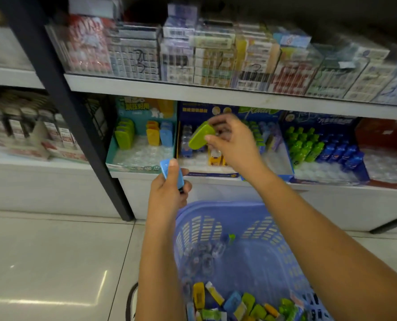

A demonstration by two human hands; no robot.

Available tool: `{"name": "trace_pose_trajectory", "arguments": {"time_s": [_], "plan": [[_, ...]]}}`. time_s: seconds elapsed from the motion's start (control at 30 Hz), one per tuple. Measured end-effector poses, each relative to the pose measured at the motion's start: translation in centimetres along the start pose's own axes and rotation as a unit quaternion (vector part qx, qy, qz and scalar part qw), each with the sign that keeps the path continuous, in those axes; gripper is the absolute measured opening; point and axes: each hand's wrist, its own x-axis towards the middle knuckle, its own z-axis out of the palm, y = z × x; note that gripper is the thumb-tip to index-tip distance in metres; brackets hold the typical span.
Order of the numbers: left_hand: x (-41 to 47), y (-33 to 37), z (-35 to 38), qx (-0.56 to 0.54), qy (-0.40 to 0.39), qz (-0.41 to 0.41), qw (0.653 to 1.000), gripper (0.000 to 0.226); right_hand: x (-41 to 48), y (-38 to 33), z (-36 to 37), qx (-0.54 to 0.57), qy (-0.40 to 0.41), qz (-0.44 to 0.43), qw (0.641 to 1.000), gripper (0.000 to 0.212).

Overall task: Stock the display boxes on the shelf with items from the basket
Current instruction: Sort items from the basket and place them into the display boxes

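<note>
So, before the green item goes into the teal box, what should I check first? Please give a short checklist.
1. Grip of the right hand on the green item: ok.
2. Hold of the left hand on the blue item: ok.
3. Free slots in the teal display box, in front of its green row: ok.
4. The green item over the teal display box: not ok, it hangs before the dark blue box beside it.
5. The green item upright like the green row: not ok, tilted.
6. More stock in the basket: ok.
</note>
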Motion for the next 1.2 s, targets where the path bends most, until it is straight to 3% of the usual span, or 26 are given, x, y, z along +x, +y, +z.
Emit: {"name": "trace_pose_trajectory", "arguments": {"time_s": [0.33, 0.53, 0.8, 0.87, 0.93, 1.0, 1.1, 1.2], "plan": [[1.7, 0.0, -5.5, -0.032, 0.111, -0.002, 0.993, 0.032, 6.0, -3.3, 13.5, -0.150, -0.134, -0.114, 0.973, 0.027], [2.9, 0.5, -6.9, -0.061, 0.169, -0.028, 0.983, 0.046, 6.6, -2.3, 16.8, -0.236, -0.164, -0.146, 0.947, 0.027], [3.6, -0.6, -7.6, -0.115, 0.166, -0.058, 0.978, 0.036, 6.6, -1.8, 18.1, -0.252, -0.178, -0.148, 0.939, 0.021], [3.6, -0.7, -7.8, -0.122, 0.166, -0.061, 0.977, 0.035, 6.3, -2.2, 18.0, -0.218, -0.169, -0.117, 0.954, 0.014], [4.0, -0.5, -8.0, -0.115, 0.158, -0.076, 0.978, 0.033, 6.5, -2.6, 17.9, -0.217, -0.155, -0.108, 0.958, 0.021], [4.0, -0.2, -8.0, -0.076, 0.154, -0.091, 0.981, 0.026, 6.5, -3.2, 17.5, -0.243, -0.157, -0.087, 0.953, 0.010], [2.8, -0.7, -7.7, 0.056, 0.123, -0.006, 0.991, 0.021, 5.8, -3.9, 16.1, -0.223, -0.190, -0.099, 0.951, 0.029], [2.1, -1.1, -7.0, 0.129, 0.092, 0.090, 0.983, 0.021, 3.9, -3.7, 13.2, -0.165, -0.242, -0.103, 0.951, 0.028]]}}
